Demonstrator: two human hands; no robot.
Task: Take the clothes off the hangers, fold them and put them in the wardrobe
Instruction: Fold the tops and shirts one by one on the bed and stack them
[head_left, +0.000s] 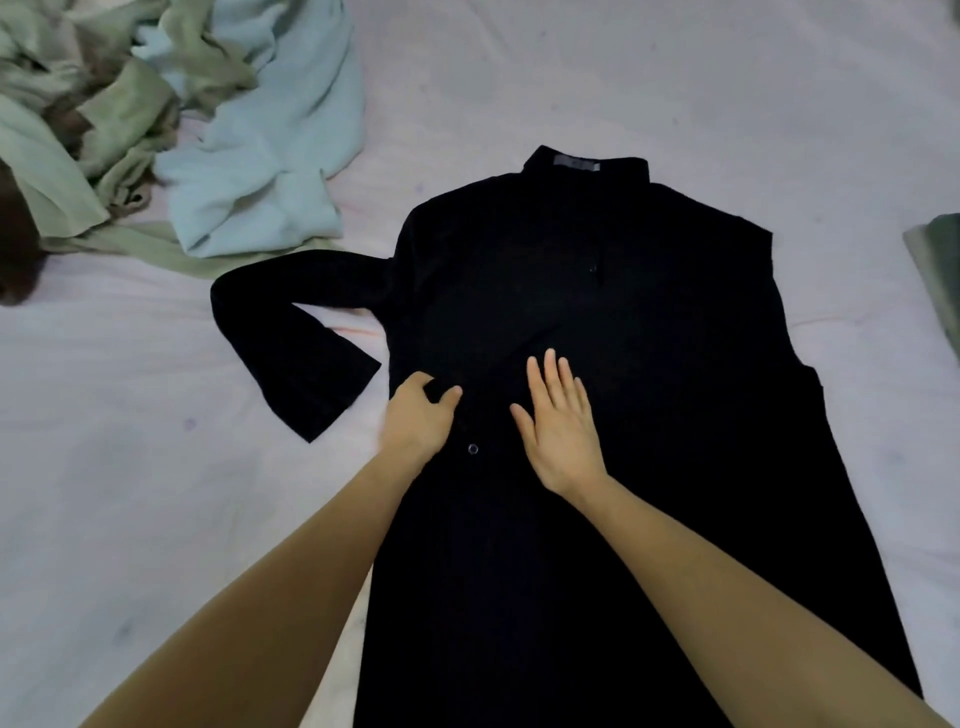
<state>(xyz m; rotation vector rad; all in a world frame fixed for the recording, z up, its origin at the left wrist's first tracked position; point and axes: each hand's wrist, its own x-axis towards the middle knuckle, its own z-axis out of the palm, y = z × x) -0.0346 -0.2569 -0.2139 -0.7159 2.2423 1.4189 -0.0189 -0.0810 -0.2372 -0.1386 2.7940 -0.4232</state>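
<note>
A long black button-front garment (597, 322) lies flat on the pale bed sheet (130, 467), collar at the far end, its left sleeve bent out to the left. My left hand (415, 421) pinches a fold of the black fabric at the garment's left edge near the waist. Just to the right of it, my right hand (558, 426) rests flat on the cloth with its fingers straight. No hanger shows.
A crumpled heap of light blue clothes (260, 171) and sage green clothes (67, 156) lies at the far left of the bed. A dark brown item (15, 249) sits at the left edge. A green cloth (937, 270) pokes in from the right edge.
</note>
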